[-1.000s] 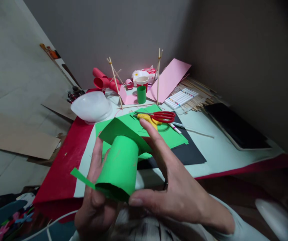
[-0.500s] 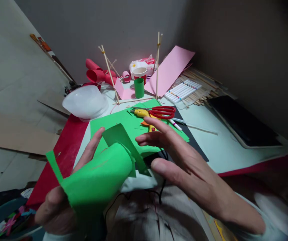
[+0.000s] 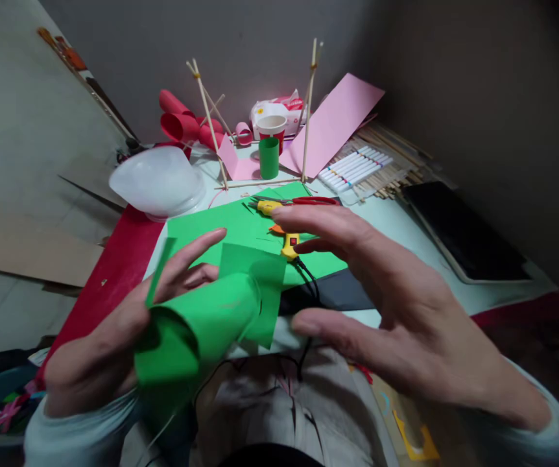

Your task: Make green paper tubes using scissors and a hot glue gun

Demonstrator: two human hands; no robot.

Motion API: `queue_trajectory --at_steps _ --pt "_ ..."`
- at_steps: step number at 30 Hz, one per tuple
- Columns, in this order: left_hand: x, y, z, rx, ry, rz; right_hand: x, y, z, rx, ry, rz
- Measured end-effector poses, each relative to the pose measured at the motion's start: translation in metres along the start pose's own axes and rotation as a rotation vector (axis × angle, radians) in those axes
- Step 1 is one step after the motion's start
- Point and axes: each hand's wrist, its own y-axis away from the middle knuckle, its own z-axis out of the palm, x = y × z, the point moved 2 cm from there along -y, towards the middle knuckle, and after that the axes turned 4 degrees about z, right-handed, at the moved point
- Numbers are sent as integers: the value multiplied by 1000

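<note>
A rolled green paper tube (image 3: 216,301) lies in my left hand (image 3: 104,344), its hollow end facing me and its far end against a square green paper piece (image 3: 270,275). A narrow green strip (image 3: 159,269) sticks up near the tube's hollow end. My left thumb and palm press against the tube while the fingers reach out beyond it. To the right, my right hand (image 3: 401,285) is held with thumb and fingers apart, touching nothing I can see. Behind its fingertips are a yellow glue gun (image 3: 290,245) and red-handled scissors (image 3: 316,201) on green paper sheets (image 3: 196,227).
Toward the wall stand a wooden stick frame (image 3: 310,110), a small green tube (image 3: 269,163), a paper cup (image 3: 272,121) and red paper rolls (image 3: 178,126). A translucent plastic bowl (image 3: 155,181) sits left; markers (image 3: 357,167) and a black tablet (image 3: 459,227) lie right.
The tube has turned so its hollow end now faces me, and the square piece shows more fully. My right hand has come nearer, over the scissors, fingers still spread.
</note>
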Motion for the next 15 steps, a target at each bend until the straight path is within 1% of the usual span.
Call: queue_trajectory --at_steps 1,3,5,7,9,10,13,14,15 --pt "6 0 9 0 26 -31 -5 -2 -1 -36 53 -60" --pt "17 -2 25 104 133 -49 -13 -6 -1 -105 161 -173" --pt "24 -5 40 113 245 -55 -19 -11 0 -162 246 -259" --pt "27 -10 47 162 270 -46 -23 -18 1 -210 293 -306" --pt "27 -16 48 169 278 -56 -23 -27 0 -253 286 -313" --pt "27 -20 47 131 288 -60 -22 -31 0 -267 270 -301" --pt "22 -32 40 -70 338 -31 -16 -43 -1 -278 208 -254" --pt "21 -36 36 -98 350 -25 -13 -47 -1 -281 188 -238" --pt "19 -38 33 -99 356 -19 -11 -49 -1 -283 162 -234"
